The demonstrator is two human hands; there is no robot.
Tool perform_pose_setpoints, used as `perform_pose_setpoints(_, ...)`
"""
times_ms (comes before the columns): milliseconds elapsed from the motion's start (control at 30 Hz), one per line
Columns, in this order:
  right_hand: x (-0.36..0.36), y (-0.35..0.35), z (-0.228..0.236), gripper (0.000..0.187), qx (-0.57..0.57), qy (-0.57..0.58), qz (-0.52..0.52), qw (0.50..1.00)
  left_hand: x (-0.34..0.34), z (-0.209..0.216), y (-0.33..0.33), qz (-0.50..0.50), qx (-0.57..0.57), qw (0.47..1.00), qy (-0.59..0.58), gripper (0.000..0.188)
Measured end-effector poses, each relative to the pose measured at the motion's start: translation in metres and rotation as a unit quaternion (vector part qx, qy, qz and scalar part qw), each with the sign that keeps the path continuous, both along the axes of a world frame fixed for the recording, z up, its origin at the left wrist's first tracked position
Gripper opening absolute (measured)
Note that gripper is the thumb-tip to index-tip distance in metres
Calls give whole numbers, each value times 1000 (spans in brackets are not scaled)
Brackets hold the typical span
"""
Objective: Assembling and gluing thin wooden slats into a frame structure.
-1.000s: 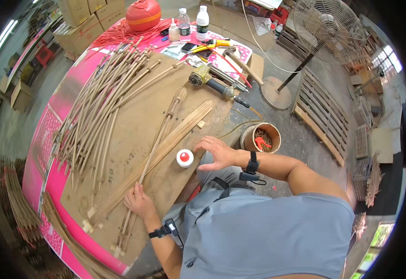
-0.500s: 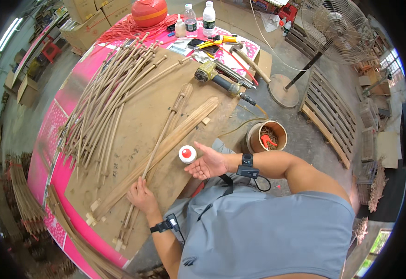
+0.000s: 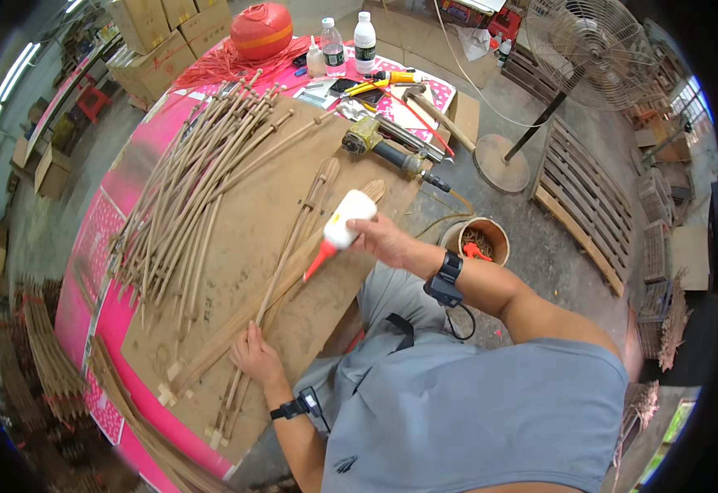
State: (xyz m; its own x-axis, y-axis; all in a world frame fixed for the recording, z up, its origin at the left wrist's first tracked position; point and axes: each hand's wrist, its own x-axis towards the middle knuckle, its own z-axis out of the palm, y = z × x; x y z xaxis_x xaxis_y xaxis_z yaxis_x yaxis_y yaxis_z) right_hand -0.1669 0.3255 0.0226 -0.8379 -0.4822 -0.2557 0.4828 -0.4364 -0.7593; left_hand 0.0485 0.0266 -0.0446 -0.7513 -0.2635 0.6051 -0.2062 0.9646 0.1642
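Two hands are at work over a brown board [image 3: 235, 246] that lies on a pink-covered table [image 3: 96, 238] filling the left and centre of the frame. The right hand [image 3: 379, 238], just right of centre, is wrapped around a white glue bottle [image 3: 344, 222] and tips it so that the red nozzle slants down and to the left, with its tip just above or at a long wooden strip [image 3: 285, 267]. The tilt looks chosen to bring glue to the nozzle and aim it along the wood; whether the tip touches the strip cannot be told. The left hand [image 3: 253, 355], lower centre, lies flat and spread on the near end of the same strip, apparently pinning it so that it does not slide on the board. The strip runs diagonally from lower left up towards the centre, beside a few similar thin rods.

A big fanned bundle of bamboo sticks [image 3: 186, 181] lies across the upper left part of the board, close enough for the hands to reach. At the upper centre a power tool [image 3: 383, 146] rests at the board's far edge, with two plastic bottles [image 3: 349, 45] and a red lantern-like ball [image 3: 262, 31] beyond it. A round tub [image 3: 475, 240] stands on the floor just right of the right wrist, and a standing fan [image 3: 593, 49] is at the upper right.
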Motion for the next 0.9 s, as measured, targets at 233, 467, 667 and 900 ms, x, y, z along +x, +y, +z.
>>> perform_pose_setpoints(233, -48, 17, 15, 59, 122, 214, -180, 952, 1, 0, 1, 13, -17, 1000, 8, 22)
perform_pose_setpoints(467, -43, 8, 0, 67, 293, 358, -228, 857, 0, 1, 1, 10, -18, 1000, 19, 22)
perform_pose_setpoints(667, -45, -2, -1, 67, 310, 352, -236, 851, 0, -1, 0, 12, -20, 999, 29, 23)
perform_pose_setpoints(900, -46, -7, -2, 68, 237, 320, -249, 883, -1, 3, 3, 10, -16, 999, 32, 22)
